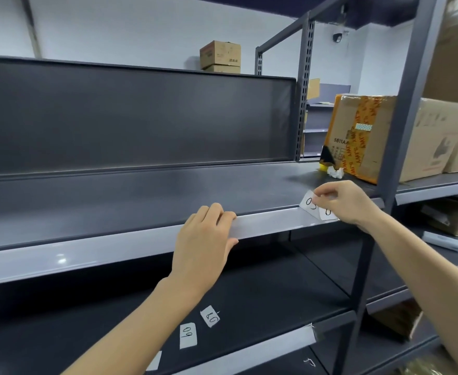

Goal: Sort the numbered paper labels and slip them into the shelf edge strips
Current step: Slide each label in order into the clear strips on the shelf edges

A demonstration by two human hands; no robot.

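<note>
A clear edge strip (130, 247) runs along the front of the upper dark shelf (141, 196). My left hand (203, 239) grips the strip near its middle, fingers curled over its top edge. My right hand (344, 201) pinches a white paper label (309, 203) with a handwritten number at the strip's right end. A second white label (328, 213) sits in the strip just right of it, partly hidden by my fingers. On the lower shelf lie two loose labels, one (209, 316) and another (188, 335), with a third (155, 361) partly hidden by my forearm.
A taped cardboard box (357, 136) and crumpled white paper (335, 172) stand at the upper shelf's right end. A grey upright post (401, 147) separates the neighbouring bay, which holds more boxes (438, 136). Two boxes (219, 56) sit on top at the back.
</note>
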